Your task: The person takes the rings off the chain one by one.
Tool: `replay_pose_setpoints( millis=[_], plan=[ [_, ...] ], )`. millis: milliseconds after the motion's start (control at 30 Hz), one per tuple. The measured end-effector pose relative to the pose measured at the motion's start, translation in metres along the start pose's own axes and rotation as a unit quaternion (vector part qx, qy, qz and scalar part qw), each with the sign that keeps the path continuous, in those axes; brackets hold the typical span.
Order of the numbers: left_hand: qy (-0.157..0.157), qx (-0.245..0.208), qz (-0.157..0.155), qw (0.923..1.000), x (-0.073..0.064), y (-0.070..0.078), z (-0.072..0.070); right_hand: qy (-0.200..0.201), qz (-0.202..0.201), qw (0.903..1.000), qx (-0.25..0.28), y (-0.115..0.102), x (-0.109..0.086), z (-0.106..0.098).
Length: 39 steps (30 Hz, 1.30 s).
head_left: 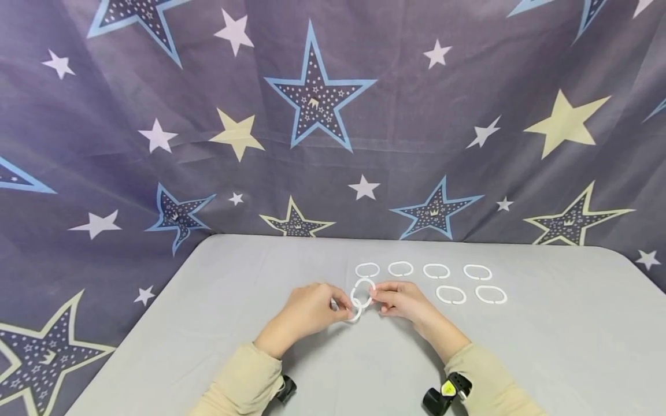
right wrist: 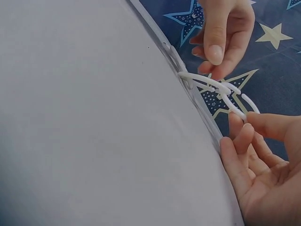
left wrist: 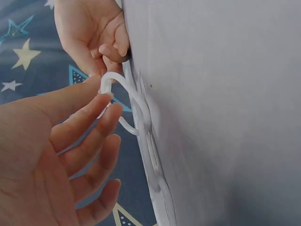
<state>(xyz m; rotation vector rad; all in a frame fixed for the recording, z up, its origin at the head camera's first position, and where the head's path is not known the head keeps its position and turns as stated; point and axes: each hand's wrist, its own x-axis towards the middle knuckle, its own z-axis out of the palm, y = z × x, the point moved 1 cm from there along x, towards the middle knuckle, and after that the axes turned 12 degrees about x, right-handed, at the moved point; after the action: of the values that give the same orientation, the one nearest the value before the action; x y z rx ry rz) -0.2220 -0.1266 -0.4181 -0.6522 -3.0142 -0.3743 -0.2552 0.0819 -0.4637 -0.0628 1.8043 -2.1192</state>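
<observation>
My left hand (head_left: 314,309) pinches a white plastic link (head_left: 356,317) between thumb and index finger. A second white oval link (head_left: 365,279) is pinched at its right side by the fingertips of my right hand (head_left: 400,300). The two links overlap and appear hooked through each other between the hands, just above the table. In the left wrist view, the other fingers of my left hand (left wrist: 70,150) are loosely spread. The right wrist view has the link (right wrist: 233,106) at the fingertips of my right hand (right wrist: 268,162).
Several more white links lie on the grey table (head_left: 250,271), behind and right of the hands; the nearest link (head_left: 367,264) is just beyond the held ones, the farthest right link (head_left: 491,286) near the right side. A star-patterned cloth (head_left: 395,127) hangs behind the table.
</observation>
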Motion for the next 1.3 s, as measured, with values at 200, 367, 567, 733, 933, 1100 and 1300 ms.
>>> replay_pose_setpoints(
  millis=[200,367,567,733,933,1100,1300],
  plan=[
    [-0.027,-0.018,-0.013,0.9994,-0.0007,-0.0019,0.0032,-0.006,-0.001,1.0000,0.007,0.0012,0.0009,0.0013],
    [-0.034,-0.024,-0.014,0.9990,-0.0025,-0.0021,0.0035,0.003,-0.002,1.0000,0.004,-0.0001,-0.0010,0.0007],
    [-0.047,-0.028,-0.006,0.9985,-0.0056,-0.0018,0.0050,0.005,0.004,1.0000,-0.003,-0.0007,-0.0021,0.0006],
    [-0.051,-0.030,0.006,0.9982,-0.0064,-0.0036,0.0063,0.005,0.005,1.0000,-0.003,0.0010,-0.0009,0.0006],
    [-0.039,-0.025,0.008,0.9989,-0.0055,-0.0056,0.0072,0.005,0.004,1.0000,0.002,0.0021,0.0010,-0.0002],
    [-0.024,-0.023,0.005,0.9994,-0.0048,-0.0057,0.0075,0.006,0.004,1.0000,0.004,0.0011,0.0001,0.0000],
    [-0.004,-0.018,0.002,0.9998,-0.0046,-0.0074,0.0055,0.005,0.004,1.0000,0.003,-0.0001,-0.0013,0.0013]
  ],
)
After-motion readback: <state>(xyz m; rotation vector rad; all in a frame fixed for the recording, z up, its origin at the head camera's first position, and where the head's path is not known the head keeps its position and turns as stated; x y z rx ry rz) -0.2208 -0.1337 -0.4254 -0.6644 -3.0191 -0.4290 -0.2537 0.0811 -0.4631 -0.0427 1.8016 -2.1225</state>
